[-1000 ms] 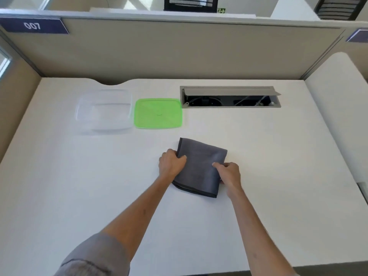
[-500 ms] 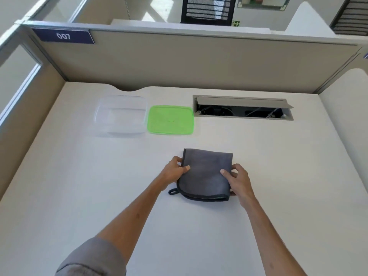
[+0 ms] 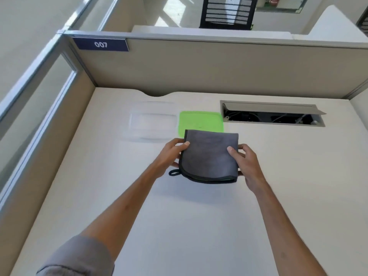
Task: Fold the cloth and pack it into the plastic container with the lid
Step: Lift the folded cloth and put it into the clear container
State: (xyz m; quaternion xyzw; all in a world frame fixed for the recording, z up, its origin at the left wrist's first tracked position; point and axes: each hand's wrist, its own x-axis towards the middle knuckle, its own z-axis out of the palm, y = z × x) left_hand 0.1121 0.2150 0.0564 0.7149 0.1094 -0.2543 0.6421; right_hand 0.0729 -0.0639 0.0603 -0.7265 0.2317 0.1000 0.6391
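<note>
A folded grey cloth (image 3: pixel 209 156) with a dark hem and a small loop at its lower left corner is held above the white desk. My left hand (image 3: pixel 171 154) grips its left edge, thumb on top. My right hand (image 3: pixel 246 162) grips its right edge the same way. The cloth's far edge covers the near edge of the green lid (image 3: pixel 200 121), which lies flat on the desk. Left of the lid stands the clear plastic container (image 3: pixel 152 121), open and with nothing in it.
An open cable hatch (image 3: pixel 272 114) is set in the white desk (image 3: pixel 199 226) to the right of the lid. Beige partition walls (image 3: pixel 219 70) close off the back and the left side, with a "007" sign at the top left.
Both hands have lifted the folded cloth off the desk and carried it away from me, toward the lid and container. The head camera has tilted up.
</note>
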